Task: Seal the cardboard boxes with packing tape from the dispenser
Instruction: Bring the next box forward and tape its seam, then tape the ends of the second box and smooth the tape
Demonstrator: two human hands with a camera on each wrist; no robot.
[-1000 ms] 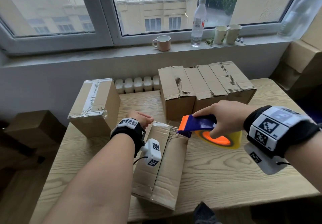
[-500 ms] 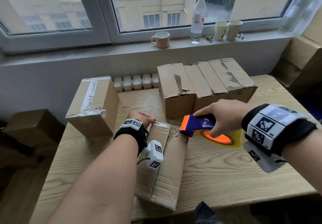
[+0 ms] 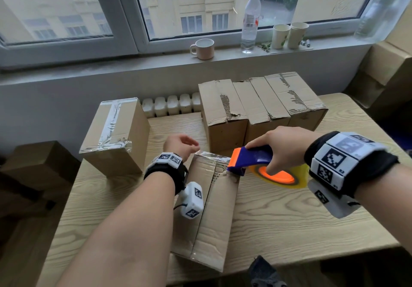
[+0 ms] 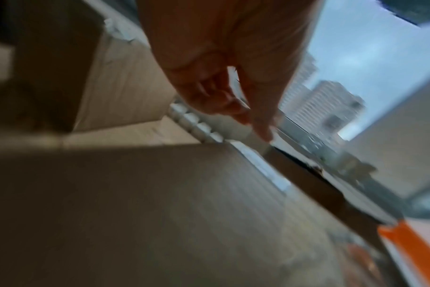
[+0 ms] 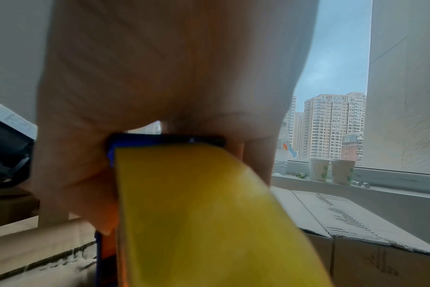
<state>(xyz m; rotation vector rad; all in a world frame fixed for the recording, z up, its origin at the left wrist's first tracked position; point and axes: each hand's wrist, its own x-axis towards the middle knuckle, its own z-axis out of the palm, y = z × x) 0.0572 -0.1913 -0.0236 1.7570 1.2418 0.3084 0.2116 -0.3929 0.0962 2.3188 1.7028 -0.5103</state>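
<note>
Head view: the right hand (image 3: 283, 146) grips the blue-and-orange tape dispenser (image 3: 256, 160), its nose on the far end of the near cardboard box (image 3: 214, 208) lying on the wooden table (image 3: 289, 219). The left hand (image 3: 179, 145) hovers beside that end, fingers loosely curled, holding nothing. Left wrist view: blurred, fingers (image 4: 224, 101) relaxed above the box. Right wrist view: fingers wrapped round the dispenser's handle, yellow tape roll (image 5: 209, 213) below.

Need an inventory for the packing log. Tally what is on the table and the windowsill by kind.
Cardboard boxes on the table: 5 (taped box, box being taped, three in a row)
Tape dispenser: 1, held in the right hand
Mug: 1
Paper cups: 2
Water bottle: 1
Total: 10
</note>
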